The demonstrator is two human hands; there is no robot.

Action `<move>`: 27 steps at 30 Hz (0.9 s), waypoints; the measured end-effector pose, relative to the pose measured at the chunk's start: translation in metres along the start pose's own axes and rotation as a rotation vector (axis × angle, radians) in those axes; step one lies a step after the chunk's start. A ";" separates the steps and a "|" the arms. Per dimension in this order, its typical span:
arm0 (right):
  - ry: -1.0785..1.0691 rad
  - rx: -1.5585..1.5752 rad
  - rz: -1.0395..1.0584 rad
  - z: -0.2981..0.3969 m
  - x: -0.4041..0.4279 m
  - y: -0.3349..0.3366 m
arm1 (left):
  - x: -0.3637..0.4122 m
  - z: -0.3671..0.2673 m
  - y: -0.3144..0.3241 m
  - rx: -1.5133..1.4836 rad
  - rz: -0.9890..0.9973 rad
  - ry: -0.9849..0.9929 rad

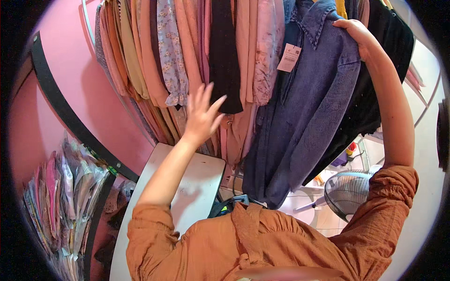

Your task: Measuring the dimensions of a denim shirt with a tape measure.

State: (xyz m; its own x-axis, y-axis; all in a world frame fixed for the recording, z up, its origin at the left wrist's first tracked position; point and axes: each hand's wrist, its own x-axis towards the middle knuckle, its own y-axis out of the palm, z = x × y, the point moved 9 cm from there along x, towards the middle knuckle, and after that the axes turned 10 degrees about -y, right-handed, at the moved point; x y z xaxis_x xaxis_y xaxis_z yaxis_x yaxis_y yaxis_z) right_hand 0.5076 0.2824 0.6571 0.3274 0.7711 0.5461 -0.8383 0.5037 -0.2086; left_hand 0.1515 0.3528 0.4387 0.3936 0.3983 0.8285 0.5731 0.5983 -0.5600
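A long dark-blue denim garment (316, 91) with a collar hangs among the clothes before me. My right hand (358, 35) grips it at the shoulder, near the collar. From its front hangs a pale price tag (289, 58) that bears print. My left hand (204, 117), fingers spread and slightly blurred, holds nothing. It is just below a blue floral sleeve (171, 52) with a ruffled cuff and left of a black sleeve (225, 59). Whether its fingertips touch the cloth I cannot tell.
Several peach and pink garments (151, 52) crowd the rack. Beneath my left arm is a white tabletop (186, 175). A standing fan (346, 191) is at the lower right. Plastic-wrapped clothes (70, 189) hang at the left by a pink wall (84, 80). Black garments (393, 52) hang at the right.
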 end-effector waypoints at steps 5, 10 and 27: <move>-0.076 0.097 0.066 0.013 0.065 0.010 | 0.115 -0.082 0.041 0.124 -0.043 0.342; -0.158 0.126 0.001 0.064 0.132 0.018 | 0.138 -0.033 0.100 0.545 0.070 0.149; -0.330 0.138 -0.085 0.103 0.286 0.069 | -0.216 0.097 0.103 0.129 0.496 -0.593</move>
State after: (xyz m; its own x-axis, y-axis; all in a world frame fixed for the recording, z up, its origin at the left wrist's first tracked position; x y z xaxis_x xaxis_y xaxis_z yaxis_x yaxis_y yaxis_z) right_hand 0.4985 0.4973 0.8825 0.2592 0.5500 0.7939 -0.8724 0.4860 -0.0519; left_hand 0.0558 0.3957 0.2034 0.1114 0.9232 0.3679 0.3282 0.3152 -0.8904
